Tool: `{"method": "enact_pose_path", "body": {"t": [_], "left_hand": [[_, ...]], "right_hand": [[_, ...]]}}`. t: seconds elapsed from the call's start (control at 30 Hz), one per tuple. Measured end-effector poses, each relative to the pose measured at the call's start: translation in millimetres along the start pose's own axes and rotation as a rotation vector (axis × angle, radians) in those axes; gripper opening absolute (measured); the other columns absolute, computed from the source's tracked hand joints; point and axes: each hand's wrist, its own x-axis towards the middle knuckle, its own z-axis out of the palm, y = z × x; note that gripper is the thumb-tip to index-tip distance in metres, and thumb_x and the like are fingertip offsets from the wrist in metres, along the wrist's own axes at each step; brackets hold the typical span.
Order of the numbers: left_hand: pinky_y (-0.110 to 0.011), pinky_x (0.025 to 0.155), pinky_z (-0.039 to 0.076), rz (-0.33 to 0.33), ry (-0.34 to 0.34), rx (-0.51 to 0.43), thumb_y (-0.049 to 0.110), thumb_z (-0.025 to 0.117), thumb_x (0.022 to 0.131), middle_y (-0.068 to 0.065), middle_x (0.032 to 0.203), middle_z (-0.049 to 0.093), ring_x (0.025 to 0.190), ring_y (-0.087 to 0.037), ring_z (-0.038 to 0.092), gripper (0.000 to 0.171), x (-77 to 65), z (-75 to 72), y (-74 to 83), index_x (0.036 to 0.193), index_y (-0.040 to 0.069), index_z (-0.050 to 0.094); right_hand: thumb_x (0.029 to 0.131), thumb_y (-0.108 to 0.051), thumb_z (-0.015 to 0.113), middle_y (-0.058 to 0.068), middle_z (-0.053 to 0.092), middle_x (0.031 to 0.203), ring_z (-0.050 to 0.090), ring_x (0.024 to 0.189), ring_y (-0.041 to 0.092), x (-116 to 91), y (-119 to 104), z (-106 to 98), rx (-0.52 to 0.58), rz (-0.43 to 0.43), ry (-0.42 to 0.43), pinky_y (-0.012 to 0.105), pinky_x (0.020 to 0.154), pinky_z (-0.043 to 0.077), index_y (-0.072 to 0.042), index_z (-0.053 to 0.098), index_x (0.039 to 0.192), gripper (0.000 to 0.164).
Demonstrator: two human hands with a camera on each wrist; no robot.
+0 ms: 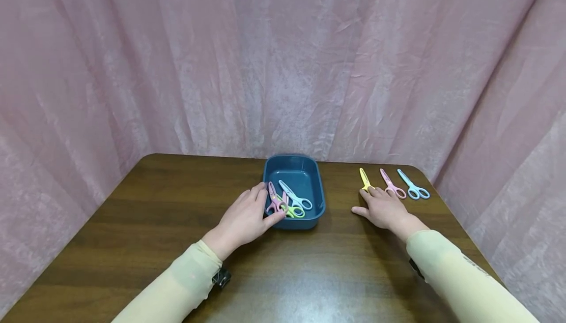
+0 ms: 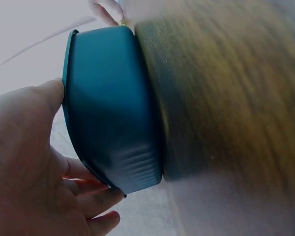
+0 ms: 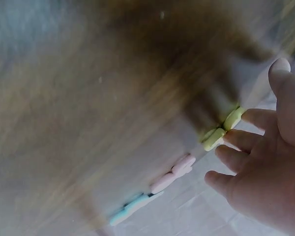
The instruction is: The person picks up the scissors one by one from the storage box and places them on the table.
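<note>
A dark blue rectangular bin (image 1: 321,200) stands on the table. My left hand (image 1: 244,216) rests across its near-left corner, thumb on the near rim and fingers along the left rim. Inside lie purple scissors (image 1: 273,196), light blue scissors (image 1: 295,196) and green scissors (image 1: 296,212), overlapping, with a pink blade partly hidden among them. At the right, my right hand (image 1: 383,208) reaches over yellow scissors (image 1: 364,179), its fingertips at the handle loops and thumb apart. In the right wrist view the fingers are extended beside the yellow handles (image 3: 214,139).
Right of the yellow pair, pink scissors (image 1: 389,181) and light blue scissors (image 1: 413,185) lie in a row, blades pointing away. The brown wooden table (image 1: 177,200) ends at a pink curtain (image 1: 283,67) behind. A dark device sits at the left wrist.
</note>
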Motion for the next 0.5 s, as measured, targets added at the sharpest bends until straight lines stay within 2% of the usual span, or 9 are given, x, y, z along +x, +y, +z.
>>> {"method": "enact_pose_path", "body": {"t": [0.23, 0.5], "left_hand": [[-0.053, 0.129, 0.033, 0.006, 0.006, 0.005, 0.065, 0.063, 0.106, -0.031, 0.165, 0.047, 0.149, -0.045, 0.051, 0.096, 1.9, -2.0, 0.0, 0.162, -0.01, 0.044], [-0.053, 0.129, 0.033, 0.0, -0.008, 0.001, 0.065, 0.063, 0.106, -0.031, 0.165, 0.047, 0.149, -0.046, 0.051, 0.096, -0.1, -1.5, 0.5, 0.162, -0.01, 0.044]], "right_hand": [[0.112, -0.05, 0.06, 0.033, 0.053, 0.157, 0.05, 0.146, 0.053, 6.6, 6.5, -2.4, 0.014, 0.036, -0.02, 0.071, 0.12, 0.035, 0.007, 0.056, 0.155, 0.071], [0.112, -0.049, 0.061, 0.035, 0.055, 0.153, 0.054, 0.142, 0.054, 7.6, 7.3, 3.6, 0.013, 0.027, -0.012, 0.071, 0.118, 0.037, 0.009, 0.057, 0.152, 0.071]]}}
